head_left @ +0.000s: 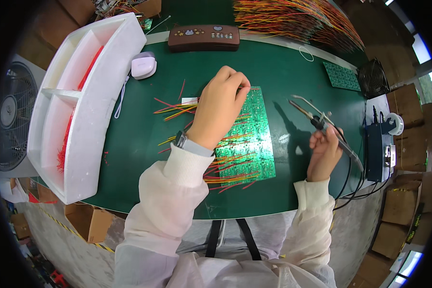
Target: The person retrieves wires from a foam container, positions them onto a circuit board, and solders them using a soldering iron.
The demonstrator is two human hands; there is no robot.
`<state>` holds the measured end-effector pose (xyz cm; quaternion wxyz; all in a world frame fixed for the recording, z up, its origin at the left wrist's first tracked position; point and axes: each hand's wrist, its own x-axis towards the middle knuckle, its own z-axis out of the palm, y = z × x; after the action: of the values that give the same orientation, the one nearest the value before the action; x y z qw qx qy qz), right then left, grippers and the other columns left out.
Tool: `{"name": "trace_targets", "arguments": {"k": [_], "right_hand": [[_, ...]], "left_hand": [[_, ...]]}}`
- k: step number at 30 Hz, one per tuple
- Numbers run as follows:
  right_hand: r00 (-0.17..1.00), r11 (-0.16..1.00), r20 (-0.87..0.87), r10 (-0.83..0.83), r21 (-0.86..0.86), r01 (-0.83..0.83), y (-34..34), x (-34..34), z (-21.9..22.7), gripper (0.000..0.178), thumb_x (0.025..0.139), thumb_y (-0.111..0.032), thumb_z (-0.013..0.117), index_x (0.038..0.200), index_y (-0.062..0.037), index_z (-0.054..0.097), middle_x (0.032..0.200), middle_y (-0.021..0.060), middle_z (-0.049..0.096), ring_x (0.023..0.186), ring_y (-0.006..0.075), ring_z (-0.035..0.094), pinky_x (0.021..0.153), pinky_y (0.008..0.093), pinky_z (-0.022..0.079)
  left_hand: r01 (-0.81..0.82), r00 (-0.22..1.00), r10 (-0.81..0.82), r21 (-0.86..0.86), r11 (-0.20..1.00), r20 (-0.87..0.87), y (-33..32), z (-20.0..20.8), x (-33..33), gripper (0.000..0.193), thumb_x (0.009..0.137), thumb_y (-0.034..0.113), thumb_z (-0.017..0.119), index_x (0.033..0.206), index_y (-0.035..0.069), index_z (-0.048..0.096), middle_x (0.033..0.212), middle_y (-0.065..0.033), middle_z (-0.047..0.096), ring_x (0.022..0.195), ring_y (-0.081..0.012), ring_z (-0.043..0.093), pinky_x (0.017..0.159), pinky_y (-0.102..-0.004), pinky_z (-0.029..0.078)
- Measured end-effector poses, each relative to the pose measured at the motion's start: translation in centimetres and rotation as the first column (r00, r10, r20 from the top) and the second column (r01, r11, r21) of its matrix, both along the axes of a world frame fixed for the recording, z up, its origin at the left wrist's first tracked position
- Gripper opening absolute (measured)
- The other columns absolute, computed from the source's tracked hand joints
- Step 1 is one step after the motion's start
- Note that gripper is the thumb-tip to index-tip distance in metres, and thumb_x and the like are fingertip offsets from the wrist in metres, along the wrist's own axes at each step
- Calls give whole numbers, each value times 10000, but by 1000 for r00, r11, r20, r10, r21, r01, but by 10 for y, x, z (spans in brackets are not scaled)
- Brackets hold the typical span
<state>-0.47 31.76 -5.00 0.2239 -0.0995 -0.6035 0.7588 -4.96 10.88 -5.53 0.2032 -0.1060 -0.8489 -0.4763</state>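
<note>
A panel of green circuit boards [261, 129] lies on the green table, with several red and yellow wires [235, 165] laid across it and sticking out to its left. Over the panel's far left corner, my left hand [221, 103] has its fingertips pinched together; a bit of red wire [255, 88] shows right beside them. The back of this hand hides part of the pinch. To the right of the panel, my right hand [325, 151] grips a soldering iron [321, 124] with a thin curved feed tube. The iron's tip points up and left, raised off the boards.
A white foam tray [89, 129] with red wires stands at left, near a white case [144, 66]. A brown pencil case [204, 38] and a wire bundle [297, 21] lie at the back. Right are another board [342, 76], a small fan [372, 79] and a blue soldering unit [379, 151].
</note>
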Motion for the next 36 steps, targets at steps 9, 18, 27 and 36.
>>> {"name": "trace_targets", "arguments": {"k": [9,18,27,36], "right_hand": [[992,979,-53,114,177,-103,-25,-37,-5,151,773,-96,576,810,-1,464,557,60,487,473,115,472,428,210,364],[995,987,-79,55,153,-43,-21,-34,-2,128,737,-96,524,749,-7,434,595,80,474,404,124,431,365,219,335],[996,986,-74,56,158,-44,-21,-33,-3,129,724,-104,496,723,-18,400,613,67,437,402,111,403,349,216,343],[993,986,-80,88,150,-75,-20,-33,-7,129,721,-96,502,726,-18,400,612,67,440,411,112,412,348,217,352]], "left_hand": [[-14,1000,12,-75,997,-17,1,-4,4,63,698,0,612,753,2,580,718,-68,518,662,-174,540,576,-264,428],[3,999,-2,-26,1000,45,4,-6,0,79,679,-8,628,736,9,575,695,-59,513,623,-159,531,548,-254,418],[-39,999,38,-185,982,-10,6,-8,0,98,703,9,605,744,24,517,693,-59,491,623,-185,536,545,-281,421],[-43,999,35,-219,975,-39,6,-11,0,98,707,12,601,760,38,522,691,-56,475,605,-188,527,532,-289,410]]}}
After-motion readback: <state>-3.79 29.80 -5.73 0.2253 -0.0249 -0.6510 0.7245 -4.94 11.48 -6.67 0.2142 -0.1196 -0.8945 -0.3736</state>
